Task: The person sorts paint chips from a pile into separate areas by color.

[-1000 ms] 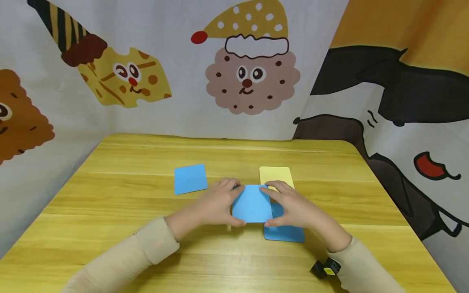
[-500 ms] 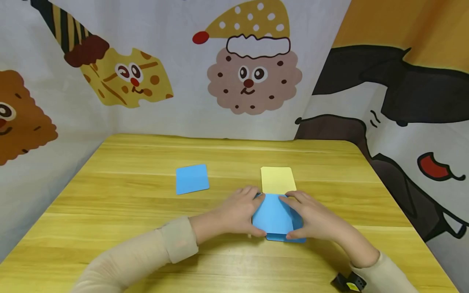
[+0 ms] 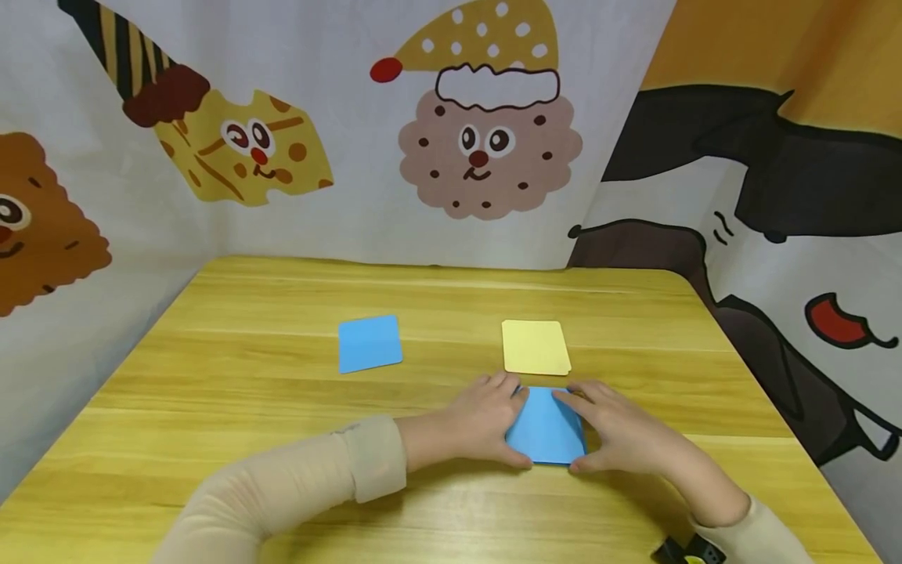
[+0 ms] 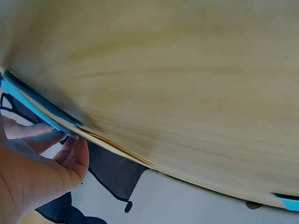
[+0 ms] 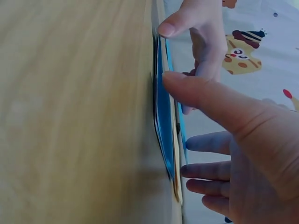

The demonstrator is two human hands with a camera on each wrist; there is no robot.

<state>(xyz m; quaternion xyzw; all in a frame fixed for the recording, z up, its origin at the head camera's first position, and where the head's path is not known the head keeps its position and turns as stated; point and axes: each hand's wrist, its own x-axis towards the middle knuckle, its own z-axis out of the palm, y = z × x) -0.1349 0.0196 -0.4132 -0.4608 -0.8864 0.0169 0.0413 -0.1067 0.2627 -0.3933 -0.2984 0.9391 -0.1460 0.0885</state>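
Both hands hold a blue square card (image 3: 546,427) near the middle of the table, one at each side. My left hand (image 3: 482,419) has its thumb at the near left corner and its fingers along the far left. My right hand (image 3: 627,431) grips the opposite side the same way, thumb at the near right corner. The held card lies close over another blue card or stack (image 5: 163,109), which it covers in the head view. Just beyond it lies a yellow card stack (image 3: 536,347).
Another blue card (image 3: 369,344) lies alone at the back left of the wooden table (image 3: 247,360). A dark device with a yellow mark (image 3: 689,551) sits at the right sleeve. A printed curtain (image 3: 296,227) hangs behind the table.
Both hands have carried the blue card rightward and nearer to me, down over the other blue card, which it now hides. The yellow stack has come fully into sight.
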